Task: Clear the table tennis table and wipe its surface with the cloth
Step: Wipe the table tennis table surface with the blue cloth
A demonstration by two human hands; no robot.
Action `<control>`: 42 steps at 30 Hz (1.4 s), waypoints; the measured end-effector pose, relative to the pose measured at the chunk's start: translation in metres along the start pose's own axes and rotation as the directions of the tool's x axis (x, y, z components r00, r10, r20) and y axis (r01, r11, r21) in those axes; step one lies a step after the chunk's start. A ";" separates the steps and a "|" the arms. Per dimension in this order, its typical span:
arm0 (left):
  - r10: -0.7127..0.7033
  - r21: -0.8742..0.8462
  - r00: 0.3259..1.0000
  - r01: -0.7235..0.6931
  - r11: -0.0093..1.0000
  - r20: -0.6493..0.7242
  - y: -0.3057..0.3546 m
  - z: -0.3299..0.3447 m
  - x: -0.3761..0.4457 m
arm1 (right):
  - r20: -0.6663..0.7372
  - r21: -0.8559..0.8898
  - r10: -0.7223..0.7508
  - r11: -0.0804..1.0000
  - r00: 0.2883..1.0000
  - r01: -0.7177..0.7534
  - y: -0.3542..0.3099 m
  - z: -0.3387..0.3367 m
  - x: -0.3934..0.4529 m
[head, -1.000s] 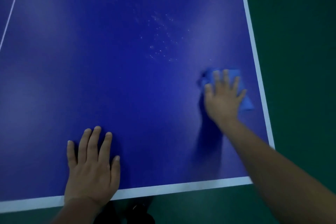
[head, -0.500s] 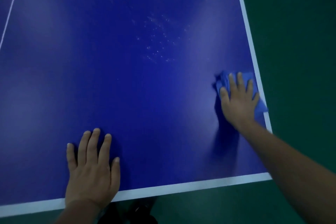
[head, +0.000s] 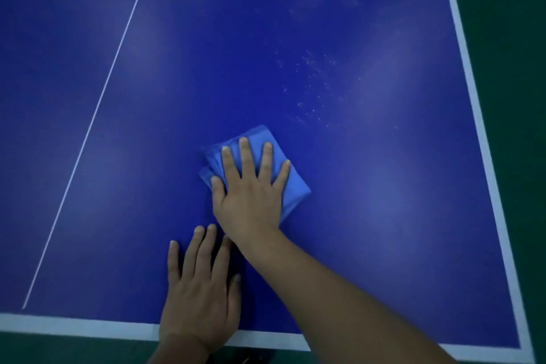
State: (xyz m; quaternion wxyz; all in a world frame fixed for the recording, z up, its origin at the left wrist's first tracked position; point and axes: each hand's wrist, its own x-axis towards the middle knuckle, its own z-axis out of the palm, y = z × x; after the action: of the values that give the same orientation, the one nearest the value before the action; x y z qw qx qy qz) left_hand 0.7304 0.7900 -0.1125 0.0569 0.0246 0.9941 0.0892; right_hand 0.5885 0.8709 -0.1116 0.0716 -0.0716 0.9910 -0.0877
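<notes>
Over on the left the thin white centre line [head: 88,130] runs up the table tennis table [head: 74,216], and that half shows bare blue with nothing lying on it in view, so the clearing part looks done as far as this shot reaches; moving across, the left hand [head: 201,295] lies flat near the white end line [head: 74,326], fingers straight and a little spread, gripping nothing, just bracing on the surface; just beyond its fingertips comes the right hand [head: 251,198], palm down and fingers fanned, pressing the folded blue cloth [head: 291,186] onto the table, not curled round it, only pushing it flat; the cloth sits in the near middle of this half, its corners poking out past the fingers on the left and the right; now look up and to the right of the cloth, there is a scatter of pale specks [head: 313,91] on the blue, and by my reading that patch has not been wiped yet; further right the surface runs clean-looking to the white side line [head: 472,115] and the green floor [head: 517,97]; so wiping is underway, the speckled area and the far stretch appear left to do, and how much of the rest is finished I cannot tell.
</notes>
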 end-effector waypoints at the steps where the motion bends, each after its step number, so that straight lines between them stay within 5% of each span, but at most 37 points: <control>1: 0.003 0.007 1.000 -0.003 1.000 0.004 0.000 0.000 0.000 | 0.005 -0.001 -0.028 1.000 1.000 0.028 -0.003 -0.002 0.007; 3: 0.006 0.024 1.000 -0.007 1.000 0.015 -0.001 0.000 0.000 | 0.020 -0.014 -0.040 0.999 0.999 0.040 0.013 -0.007 0.027; 6: 0.005 0.036 1.000 -0.007 0.999 0.031 -0.001 0.000 -0.001 | -0.073 -0.017 0.217 0.976 0.973 -0.219 0.089 -0.024 0.070; 9: 0.013 0.034 0.999 -0.014 0.999 0.035 -0.001 0.001 -0.001 | -0.098 0.043 0.522 0.853 0.847 -0.520 0.191 -0.050 0.096; 12: 0.011 0.030 0.999 -0.012 0.999 0.044 0.000 -0.001 0.000 | -0.059 0.097 0.672 0.740 0.738 -0.666 0.229 -0.063 0.099; 15: 0.007 0.035 0.998 -0.009 0.999 0.058 0.001 -0.002 -0.001 | -0.107 0.082 0.606 0.795 0.788 -0.600 0.177 -0.052 0.092; 18: 0.008 0.035 0.998 -0.010 0.999 0.056 0.002 -0.001 -0.002 | -0.073 -0.026 0.285 0.957 0.956 -0.287 0.112 -0.034 0.062; 20: 0.008 0.021 0.999 -0.008 1.000 0.045 0.002 -0.001 -0.002 | -0.016 -0.095 0.119 0.988 0.993 -0.120 0.112 -0.030 0.047; 22: 0.007 0.015 0.999 -0.008 1.000 0.033 0.002 -0.001 -0.002 | -0.059 -0.084 0.196 0.976 0.979 -0.200 0.150 -0.036 0.047; 25: 0.011 0.006 1.000 -0.011 1.000 0.027 0.002 0.000 0.000 | -0.095 0.000 0.499 0.865 0.861 -0.501 0.223 -0.052 0.045; 29: 0.012 0.003 0.999 -0.012 1.000 0.036 0.003 -0.001 0.001 | -0.068 0.032 0.601 0.799 0.796 -0.600 0.221 -0.054 0.033; 32: -0.001 0.022 0.999 0.000 1.000 0.040 0.004 0.000 0.000 | -0.067 -0.030 0.471 0.880 0.880 -0.474 0.157 -0.043 0.037; 35: -0.016 0.016 1.000 0.016 1.000 0.016 0.005 0.000 -0.001 | 0.001 -0.064 0.157 0.986 0.988 -0.157 0.075 -0.031 0.057; 39: -0.112 0.009 0.990 0.113 0.994 -0.091 0.022 -0.005 0.007 | 0.105 0.003 -0.239 0.971 0.965 0.240 0.011 -0.029 0.106; 42: -0.301 -0.066 0.929 0.293 0.954 -0.215 0.062 -0.008 0.026 | 0.056 -0.010 -0.242 0.970 0.969 0.243 0.056 -0.035 0.151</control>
State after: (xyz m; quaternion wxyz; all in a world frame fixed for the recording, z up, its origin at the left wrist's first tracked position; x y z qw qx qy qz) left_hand 0.7064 0.8515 -0.0962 -0.0414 -0.1370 0.9848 0.0980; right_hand 0.4279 0.9080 -0.1069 0.0869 -0.1952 0.9732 -0.0855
